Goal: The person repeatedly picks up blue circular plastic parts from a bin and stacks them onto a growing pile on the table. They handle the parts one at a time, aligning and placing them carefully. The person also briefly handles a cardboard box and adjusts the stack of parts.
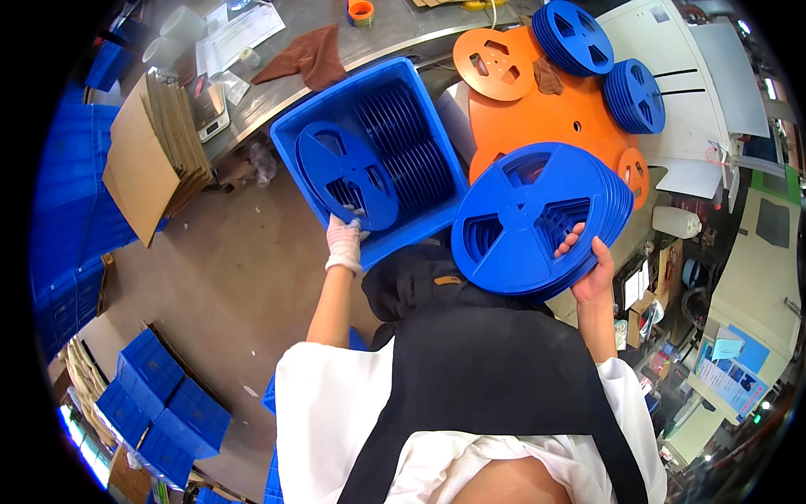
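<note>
My right hand (594,275) grips a thick stack of blue plastic reels (495,197) at its right side, with fingertips showing through the reels' opening. The stack is tilted, its broad spoked face toward me. My left hand (344,242), in a pale glove, closes on the lower edge of a blue reel (316,155) leaning inside a blue bin (403,246). Some of its fingers are hidden by the reel. On the right side of that bin, several more reels (403,143) stand on edge in tight rows.
Beyond the held stack is an orange turntable (529,126) with orange discs (494,65) and two stacks of blue reels (573,38) (634,97). A metal bench (390,29) bears a brown cloth (306,57). Cardboard sheets (147,155) and blue boxes (164,395) stand left.
</note>
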Tool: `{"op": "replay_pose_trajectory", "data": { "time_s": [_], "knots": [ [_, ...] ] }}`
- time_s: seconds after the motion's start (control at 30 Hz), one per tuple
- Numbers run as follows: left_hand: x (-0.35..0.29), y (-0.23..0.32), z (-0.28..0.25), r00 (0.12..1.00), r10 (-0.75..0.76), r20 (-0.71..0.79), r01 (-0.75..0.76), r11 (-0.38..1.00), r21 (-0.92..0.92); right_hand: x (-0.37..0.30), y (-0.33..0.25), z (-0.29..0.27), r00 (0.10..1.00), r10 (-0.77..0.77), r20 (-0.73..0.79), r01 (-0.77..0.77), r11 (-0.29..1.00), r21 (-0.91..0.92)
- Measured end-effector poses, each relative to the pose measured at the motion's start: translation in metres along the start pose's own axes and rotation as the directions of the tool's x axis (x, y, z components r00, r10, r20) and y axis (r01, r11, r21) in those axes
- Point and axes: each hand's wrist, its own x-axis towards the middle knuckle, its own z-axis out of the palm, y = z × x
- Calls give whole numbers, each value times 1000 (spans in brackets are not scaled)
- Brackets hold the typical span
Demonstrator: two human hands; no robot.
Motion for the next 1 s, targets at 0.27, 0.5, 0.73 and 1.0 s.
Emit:
{"op": "replay_pose_trajectory", "data": {
  "time_s": [0.27,0.5,0.73,1.0],
  "knots": [
    [103,-27,45,992,-8,-129,25,991,129,-5,0,-17,997,-29,-69,28,1000,-12],
    [143,-38,60,994,-73,-86,93,962,255,-7,5,-27,994,-65,-91,67,998,12],
    [135,-29,58,999,-35,1,30,866,500,-3,11,-13,994,-101,-35,102,995,14],
    [-15,47,98,366,553,749,-909,39,415,-3,-10,-23,950,-154,273,94,971,220]
  ]
}}
